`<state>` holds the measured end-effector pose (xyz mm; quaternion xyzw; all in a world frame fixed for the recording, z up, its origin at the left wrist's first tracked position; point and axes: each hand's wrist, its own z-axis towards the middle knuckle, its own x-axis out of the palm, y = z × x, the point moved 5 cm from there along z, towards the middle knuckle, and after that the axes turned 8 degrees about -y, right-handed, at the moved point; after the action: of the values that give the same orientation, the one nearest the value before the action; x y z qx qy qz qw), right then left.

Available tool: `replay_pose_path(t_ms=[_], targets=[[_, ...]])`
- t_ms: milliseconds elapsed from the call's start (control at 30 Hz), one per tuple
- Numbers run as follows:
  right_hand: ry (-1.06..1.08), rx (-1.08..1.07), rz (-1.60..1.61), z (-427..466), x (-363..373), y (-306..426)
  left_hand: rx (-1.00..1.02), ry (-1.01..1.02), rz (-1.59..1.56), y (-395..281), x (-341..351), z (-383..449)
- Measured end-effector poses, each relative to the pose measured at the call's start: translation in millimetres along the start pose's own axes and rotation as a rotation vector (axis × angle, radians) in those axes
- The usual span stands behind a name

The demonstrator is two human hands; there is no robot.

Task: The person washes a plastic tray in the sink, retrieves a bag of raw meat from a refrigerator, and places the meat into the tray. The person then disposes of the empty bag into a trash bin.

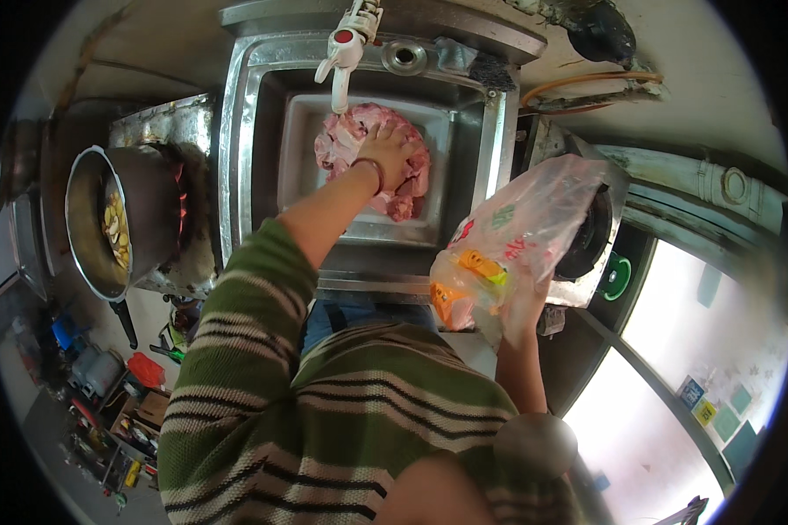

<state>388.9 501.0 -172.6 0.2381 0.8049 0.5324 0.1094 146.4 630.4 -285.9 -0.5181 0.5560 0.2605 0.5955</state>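
My left hand (386, 156) lies flat on a heap of raw meat (349, 134), its fingers spread over the top of the pile. A bracelet circles that wrist. The meat, pink with pale fat, sits in a rectangular basin (300, 200) inside the stainless steel sink (270, 252). To the right of the sink my right hand (528, 295) grips a translucent plastic bag (519, 216), its fingers partly hidden by the film. Orange packaging (479, 266) shows in or through the lower part of the bag.
A white tap (343, 56) hangs over the basin's back edge. On the left, a deep pot (148, 216) with yellowish pieces inside stands on a stove, next to a glowing red burner (179, 197). Its black handle (125, 325) points toward me. A scouring pad (492, 71) rests behind the sink.
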Motion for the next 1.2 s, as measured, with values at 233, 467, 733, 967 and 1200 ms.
replay_pose_path(t_ms=[233, 467, 733, 967, 1200], targets=[[-0.029, -0.094, -0.01, 9, 11, -23, 0.069, 0.25, 0.19, 29, 59, 33], [-0.03, -0.329, -0.681, -9, -13, -54, -0.141, 0.116, 0.181, 48, 54, -7], [-0.289, -0.399, -0.876, -11, -32, -105, -0.564, 0.04, 0.18, 78, 63, -51], [-0.412, -0.509, -0.363, -38, -23, -78, -0.733, 0.062, 0.118, 88, 79, -24], [-0.188, -0.525, -0.373, -42, -5, -55, -0.44, -0.05, 0.077, 55, 74, -55]])
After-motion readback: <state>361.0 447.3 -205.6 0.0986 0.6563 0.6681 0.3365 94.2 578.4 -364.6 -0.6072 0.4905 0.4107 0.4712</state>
